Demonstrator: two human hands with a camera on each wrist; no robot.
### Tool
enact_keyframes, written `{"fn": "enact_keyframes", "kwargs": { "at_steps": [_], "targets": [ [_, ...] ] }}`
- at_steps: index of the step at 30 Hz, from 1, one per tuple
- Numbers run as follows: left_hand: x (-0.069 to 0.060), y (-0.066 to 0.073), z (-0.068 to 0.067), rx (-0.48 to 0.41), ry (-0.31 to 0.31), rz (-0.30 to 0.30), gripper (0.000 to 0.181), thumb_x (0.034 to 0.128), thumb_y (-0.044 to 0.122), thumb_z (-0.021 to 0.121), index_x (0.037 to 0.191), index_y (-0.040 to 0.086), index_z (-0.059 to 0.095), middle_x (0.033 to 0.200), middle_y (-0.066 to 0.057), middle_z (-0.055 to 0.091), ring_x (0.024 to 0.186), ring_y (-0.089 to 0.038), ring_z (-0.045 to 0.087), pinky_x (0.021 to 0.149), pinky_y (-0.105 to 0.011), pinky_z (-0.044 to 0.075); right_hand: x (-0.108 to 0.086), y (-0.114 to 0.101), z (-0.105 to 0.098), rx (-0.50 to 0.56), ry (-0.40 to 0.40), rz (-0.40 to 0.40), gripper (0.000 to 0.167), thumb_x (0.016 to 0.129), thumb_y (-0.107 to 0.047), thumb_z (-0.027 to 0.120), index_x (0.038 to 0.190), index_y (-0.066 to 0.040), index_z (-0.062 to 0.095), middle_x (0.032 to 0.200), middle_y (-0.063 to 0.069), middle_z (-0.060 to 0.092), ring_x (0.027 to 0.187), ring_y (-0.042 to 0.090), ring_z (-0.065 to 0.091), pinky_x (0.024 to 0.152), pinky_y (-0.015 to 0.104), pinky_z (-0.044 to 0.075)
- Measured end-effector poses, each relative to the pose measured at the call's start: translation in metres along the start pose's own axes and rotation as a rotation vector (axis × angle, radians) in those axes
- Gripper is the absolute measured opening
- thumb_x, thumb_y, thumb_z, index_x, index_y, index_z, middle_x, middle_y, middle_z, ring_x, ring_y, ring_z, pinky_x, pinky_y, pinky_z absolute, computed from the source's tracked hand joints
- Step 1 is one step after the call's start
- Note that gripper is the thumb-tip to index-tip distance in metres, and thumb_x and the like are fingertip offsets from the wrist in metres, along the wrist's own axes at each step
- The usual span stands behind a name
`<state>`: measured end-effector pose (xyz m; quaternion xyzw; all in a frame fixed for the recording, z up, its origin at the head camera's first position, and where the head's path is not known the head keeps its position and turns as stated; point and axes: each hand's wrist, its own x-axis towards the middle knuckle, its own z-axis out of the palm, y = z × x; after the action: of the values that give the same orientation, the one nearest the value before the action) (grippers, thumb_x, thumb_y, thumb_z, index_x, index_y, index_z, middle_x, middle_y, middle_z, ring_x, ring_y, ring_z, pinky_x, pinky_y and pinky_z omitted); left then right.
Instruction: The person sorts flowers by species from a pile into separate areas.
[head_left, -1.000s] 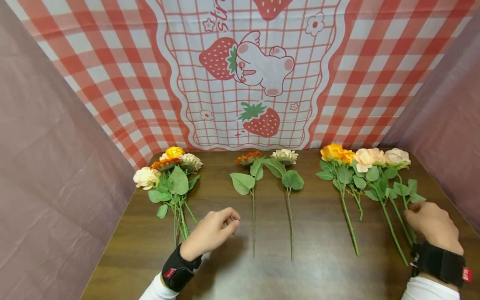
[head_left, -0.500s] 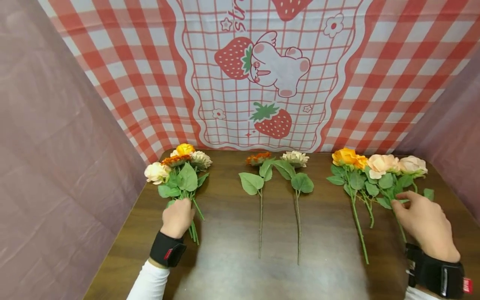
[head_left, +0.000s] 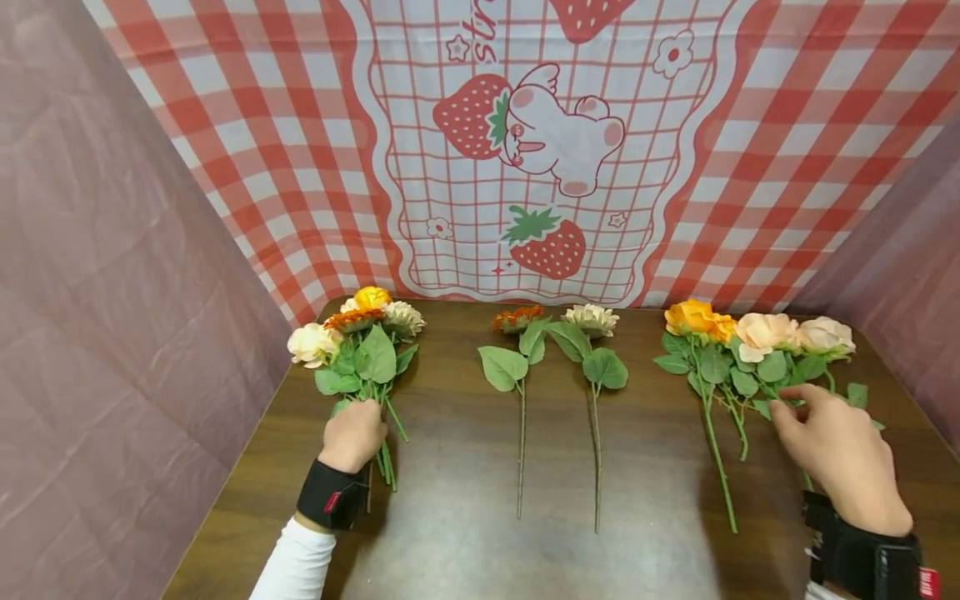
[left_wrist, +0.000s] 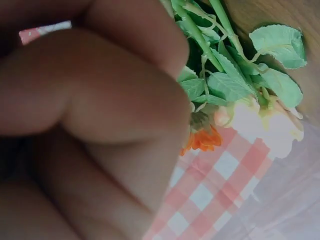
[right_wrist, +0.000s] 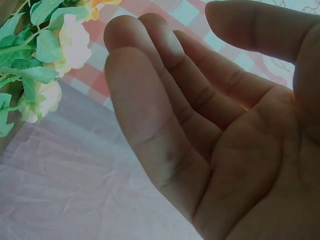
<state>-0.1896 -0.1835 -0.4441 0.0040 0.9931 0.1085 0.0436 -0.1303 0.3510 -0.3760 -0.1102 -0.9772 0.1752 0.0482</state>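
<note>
At the left of the head view, the left hand (head_left: 354, 435) grips the stems of a mixed bunch with a cream rose (head_left: 312, 344), an orange-red flower and a yellow one; curled fingers fill much of the left wrist view, beside green leaves (left_wrist: 227, 87). The right hand (head_left: 843, 454) hovers over the stems of the right-hand group, below a peach rose (head_left: 763, 333) and a pale rose (head_left: 827, 337). In the right wrist view its fingers (right_wrist: 145, 105) are loosely bent, thumb apart, and nothing lies in the palm.
Two single stems lie mid-table, one with an orange-red flower (head_left: 517, 319), one with a cream flower (head_left: 592, 320). An orange rose (head_left: 692, 318) lies left of the peach one. A checked cloth (head_left: 300, 150) hangs behind the wooden table (head_left: 480, 550).
The left hand has moved left and down onto the bunch's stems and taken hold of them. The right hand has shifted left over the right-hand stems. The head view has turned slightly.
</note>
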Motion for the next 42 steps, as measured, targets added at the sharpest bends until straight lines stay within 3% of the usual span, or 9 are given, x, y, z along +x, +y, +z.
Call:
{"fn": "enact_keyframes", "kwargs": {
  "at_steps": [6, 15, 21, 25, 30, 37, 42],
  "targets": [
    [-0.002, 0.001, -0.002, -0.035, -0.038, 0.027, 0.017, 0.0838, 0.002, 0.061, 0.067, 0.005, 0.060, 0.080, -0.020, 0.069, 0.067, -0.032, 0.066, 0.054, -0.050, 0.051, 0.001, 0.000, 0.001, -0.008, -0.017, -0.038, 0.038, 0.099, -0.022, 0.054, 0.120, 0.009, 0.058, 0.090, 0.026, 0.066, 0.060, 0.027, 0.058, 0.046, 0.040, 0.040],
    [-0.004, 0.009, -0.002, -0.114, 0.070, 0.181, 0.026, 0.0821, -0.006, 0.056, 0.060, 0.006, 0.052, 0.066, -0.017, 0.062, 0.059, -0.028, 0.061, 0.053, -0.042, 0.050, 0.004, 0.002, 0.004, 0.005, -0.066, -0.085, 0.038, 0.100, -0.026, 0.054, 0.120, 0.006, 0.060, 0.093, 0.025, 0.068, 0.061, 0.025, 0.060, 0.046, 0.039, 0.040],
    [-0.004, 0.015, -0.002, -0.177, 0.078, 0.192, 0.031, 0.0823, -0.006, 0.055, 0.057, 0.010, 0.046, 0.057, -0.006, 0.051, 0.050, -0.019, 0.049, 0.046, -0.034, 0.042, 0.003, 0.001, 0.004, 0.007, -0.065, -0.093, 0.037, 0.100, -0.026, 0.054, 0.119, 0.005, 0.062, 0.088, 0.022, 0.068, 0.060, 0.024, 0.059, 0.046, 0.036, 0.038],
    [-0.004, 0.016, 0.000, -0.211, 0.066, 0.189, 0.031, 0.0857, -0.003, 0.055, 0.059, 0.009, 0.047, 0.055, -0.003, 0.047, 0.048, -0.016, 0.046, 0.045, -0.030, 0.039, 0.003, 0.000, 0.004, 0.007, -0.073, -0.095, 0.037, 0.100, -0.026, 0.054, 0.119, 0.004, 0.061, 0.088, 0.022, 0.067, 0.061, 0.024, 0.059, 0.047, 0.037, 0.039],
    [-0.004, 0.018, 0.000, -0.269, 0.086, 0.219, 0.027, 0.0886, -0.003, 0.054, 0.064, 0.008, 0.052, 0.056, -0.001, 0.052, 0.046, -0.013, 0.050, 0.044, -0.027, 0.041, 0.005, 0.000, 0.005, 0.009, -0.093, -0.090, 0.040, 0.100, -0.029, 0.052, 0.121, 0.004, 0.061, 0.091, 0.022, 0.068, 0.062, 0.023, 0.060, 0.047, 0.037, 0.040],
    [-0.008, 0.024, -0.002, -0.290, 0.180, 0.324, 0.019, 0.0942, 0.000, 0.057, 0.076, 0.005, 0.054, 0.061, 0.000, 0.047, 0.050, -0.010, 0.044, 0.047, -0.026, 0.038, 0.003, -0.003, 0.005, 0.021, -0.108, -0.089, 0.043, 0.100, -0.032, 0.051, 0.123, 0.003, 0.060, 0.092, 0.019, 0.068, 0.061, 0.019, 0.058, 0.047, 0.035, 0.040],
    [-0.013, 0.034, -0.005, -0.334, 0.231, 0.411, 0.010, 0.0971, 0.002, 0.058, 0.087, 0.003, 0.059, 0.065, 0.002, 0.052, 0.055, -0.007, 0.046, 0.052, -0.025, 0.041, 0.001, -0.007, 0.005, 0.025, -0.100, -0.088, 0.041, 0.100, -0.029, 0.050, 0.123, 0.004, 0.059, 0.090, 0.020, 0.067, 0.059, 0.019, 0.056, 0.047, 0.035, 0.039]
  ]
}}
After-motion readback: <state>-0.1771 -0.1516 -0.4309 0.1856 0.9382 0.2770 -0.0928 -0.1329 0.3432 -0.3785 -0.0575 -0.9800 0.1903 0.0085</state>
